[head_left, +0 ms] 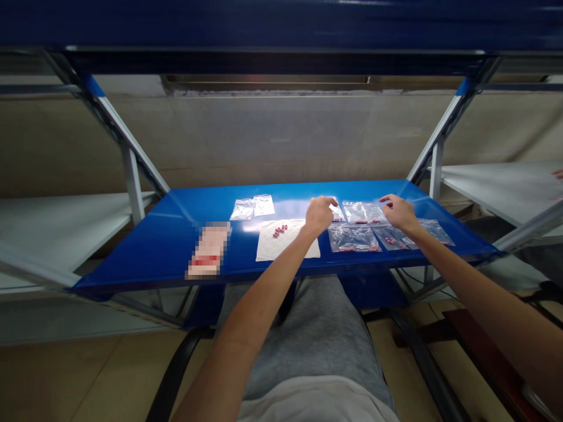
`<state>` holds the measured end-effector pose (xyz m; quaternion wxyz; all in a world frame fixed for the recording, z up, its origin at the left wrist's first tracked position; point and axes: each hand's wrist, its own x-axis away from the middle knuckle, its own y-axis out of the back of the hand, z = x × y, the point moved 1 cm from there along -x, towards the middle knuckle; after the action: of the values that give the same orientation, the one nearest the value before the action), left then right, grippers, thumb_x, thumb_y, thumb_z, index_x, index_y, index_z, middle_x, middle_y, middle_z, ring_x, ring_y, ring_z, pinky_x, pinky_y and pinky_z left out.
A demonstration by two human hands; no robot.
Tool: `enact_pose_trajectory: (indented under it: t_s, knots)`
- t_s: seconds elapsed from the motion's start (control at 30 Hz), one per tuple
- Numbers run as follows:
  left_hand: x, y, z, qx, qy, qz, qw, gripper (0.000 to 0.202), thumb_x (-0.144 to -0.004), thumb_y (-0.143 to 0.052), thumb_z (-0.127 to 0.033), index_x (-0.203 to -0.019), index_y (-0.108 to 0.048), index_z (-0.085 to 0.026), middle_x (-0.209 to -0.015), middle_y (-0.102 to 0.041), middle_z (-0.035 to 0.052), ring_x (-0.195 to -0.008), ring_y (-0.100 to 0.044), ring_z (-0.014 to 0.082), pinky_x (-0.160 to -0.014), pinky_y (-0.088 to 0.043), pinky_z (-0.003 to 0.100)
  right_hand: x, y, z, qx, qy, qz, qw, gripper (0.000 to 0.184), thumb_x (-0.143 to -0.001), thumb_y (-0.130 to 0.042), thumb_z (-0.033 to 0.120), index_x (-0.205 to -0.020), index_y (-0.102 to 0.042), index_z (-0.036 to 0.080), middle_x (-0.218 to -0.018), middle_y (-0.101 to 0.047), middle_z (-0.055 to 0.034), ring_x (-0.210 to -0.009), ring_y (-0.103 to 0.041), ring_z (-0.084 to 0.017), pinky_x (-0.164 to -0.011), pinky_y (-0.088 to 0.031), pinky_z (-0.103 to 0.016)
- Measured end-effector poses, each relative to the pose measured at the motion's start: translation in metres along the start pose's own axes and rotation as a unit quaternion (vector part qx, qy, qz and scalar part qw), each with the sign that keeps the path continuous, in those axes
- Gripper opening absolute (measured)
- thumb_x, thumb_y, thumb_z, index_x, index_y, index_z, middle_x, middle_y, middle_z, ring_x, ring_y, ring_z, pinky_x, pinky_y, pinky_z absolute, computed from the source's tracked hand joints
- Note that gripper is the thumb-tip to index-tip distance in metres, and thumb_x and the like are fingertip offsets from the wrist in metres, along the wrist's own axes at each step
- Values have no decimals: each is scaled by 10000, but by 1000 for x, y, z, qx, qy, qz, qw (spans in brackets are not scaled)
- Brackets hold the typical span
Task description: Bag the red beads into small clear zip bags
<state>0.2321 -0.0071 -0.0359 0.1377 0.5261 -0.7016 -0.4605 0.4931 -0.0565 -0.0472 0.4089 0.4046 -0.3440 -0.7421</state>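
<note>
Both my hands reach over a blue metal shelf (162, 246). My left hand (319, 214) has bunched fingers at a small clear plastic bag (336, 212), and I cannot tell if it grips it. My right hand (400, 213) hovers, fingers apart, beside a clear bag (375, 213) holding red beads. Further clear bags (353, 238) with red beads lie in front of my hands. Loose red beads (280, 231) sit on a white paper sheet (290, 245). Two clear bags (253, 207) lie behind the sheet.
A pixelated, blurred flat item (209, 249) lies at the shelf's front left. Steel uprights (132, 181) and white side shelves (497, 190) flank the blue shelf. Another person's fingers (558, 173) show at the far right edge. My grey-clad lap lies below.
</note>
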Motion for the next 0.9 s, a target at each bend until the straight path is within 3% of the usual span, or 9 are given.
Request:
enact_pose_trajectory:
  t_s: [0.13, 0.27, 0.33, 0.43, 0.57, 0.73, 0.9]
  knots:
    - [18, 54, 54, -53, 66, -25, 996, 481, -869, -463, -25, -1173, -773, -232, -1236, -719, 103, -1178, -609, 280, -1041, -486, 407, 11, -20, 72, -96, 62, -3, 993, 334, -880, -507, 175, -1139, -715, 147, -960, -746, -118, -778, -668, -224, -789, -510, -329]
    - [37, 99, 105, -129, 160, -37, 978, 475, -875, -502, -76, -1279, -711, -216, -1279, -711, 126, -1241, -592, 310, -1056, -467, 436, 19, -55, 162, -147, 155, 70, 974, 298, -932, -514, 201, -1151, -710, 155, -972, -753, -103, -786, -671, -204, -753, -515, -300]
    - [45, 113, 125, -156, 194, -30, 968, 456, -880, -529, -108, -1300, -691, -184, -1309, -693, 166, -1259, -585, 341, -1054, -461, 468, 20, -77, 200, -139, 170, 119, 968, 322, -945, -523, 184, -1210, -701, 138, -1004, -760, -113, -816, -683, -206, -757, -515, -290]
    - [52, 119, 143, -180, 218, -10, 959, 395, -910, -562, -195, -1282, -695, -190, -1318, -689, 178, -1258, -592, 347, -1039, -469, 469, 21, -108, 244, -111, 203, 168, 958, 389, -941, -555, 146, -1308, -685, 140, -1153, -758, -124, -990, -703, -232, -880, -517, -298]
    - [53, 114, 151, -192, 212, 7, 958, 336, -943, -562, -285, -1221, -727, -193, -1327, -682, 180, -1251, -596, 345, -1042, -463, 469, 21, -139, 275, -100, 238, 177, 950, 428, -928, -610, 129, -1345, -690, 180, -1389, -674, -113, -1254, -622, -255, -1069, -430, -304]
    - [50, 105, 148, -200, 204, -6, 958, 308, -962, -540, -281, -1158, -752, -175, -1296, -679, 201, -1264, -571, 356, -1053, -442, 497, 20, -154, 286, -79, 226, 190, 952, 199, -902, -680, 202, -1054, -806, 173, -1085, -788, -132, -1049, -703, -279, -925, -496, -307]
    - [53, 102, 144, -199, 175, -54, 963, 242, -947, -573, -217, -1076, -772, -164, -1499, -537, 182, -1439, -387, 392, -1126, -376, 504, 23, -151, 289, -84, 202, 186, 958, 116, -830, -745, 214, -929, -787, 171, -975, -786, -126, -1012, -679, -282, -867, -505, -301]
